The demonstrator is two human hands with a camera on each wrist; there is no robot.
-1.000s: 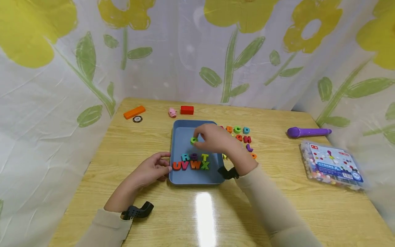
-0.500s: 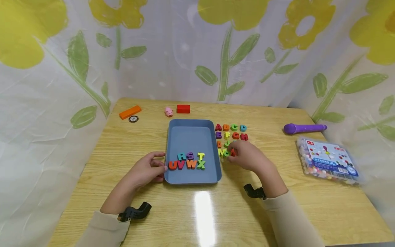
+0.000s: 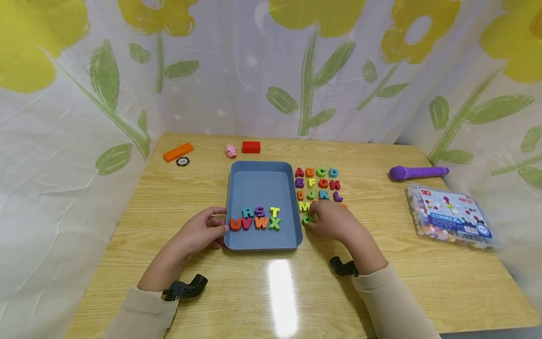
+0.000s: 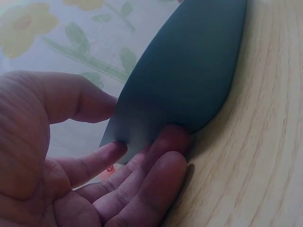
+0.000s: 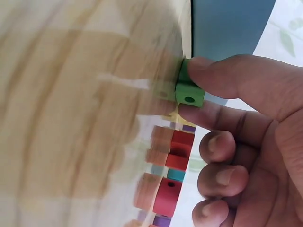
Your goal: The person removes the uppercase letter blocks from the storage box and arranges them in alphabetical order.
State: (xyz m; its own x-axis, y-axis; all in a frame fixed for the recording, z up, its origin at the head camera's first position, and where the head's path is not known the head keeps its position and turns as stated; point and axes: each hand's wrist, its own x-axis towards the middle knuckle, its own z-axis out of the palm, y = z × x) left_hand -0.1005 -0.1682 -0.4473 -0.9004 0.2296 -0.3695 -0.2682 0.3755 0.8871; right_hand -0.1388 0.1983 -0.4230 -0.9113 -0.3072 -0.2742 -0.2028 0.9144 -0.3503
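Observation:
My left hand (image 3: 202,230) holds the left wall of a shallow blue-grey tray (image 3: 263,190), thumb at the rim and fingers along the outer wall in the left wrist view. Inside the tray lie colourful letter blocks, R, S and T (image 3: 274,212) above U, V, W and X. Just right of the tray, my right hand (image 3: 334,220) pinches a rounded green letter block (image 5: 190,93) between thumb and index finger, close to the tabletop. That block sits just below the yellow M (image 3: 304,206); the hand partly hides the letters beside the M.
Rows of letter blocks, from A (image 3: 299,172) onward, line the tray's right side. Behind are an orange block (image 3: 178,152), a round chip (image 3: 183,162), a pink pig (image 3: 231,151) and a red block (image 3: 251,147). A purple microphone-shaped toy (image 3: 419,173) and a bead box (image 3: 450,214) lie right.
My right hand has carried the green letter from over the tray out to the right, then down below the M. The left hand stays at the tray's wall.

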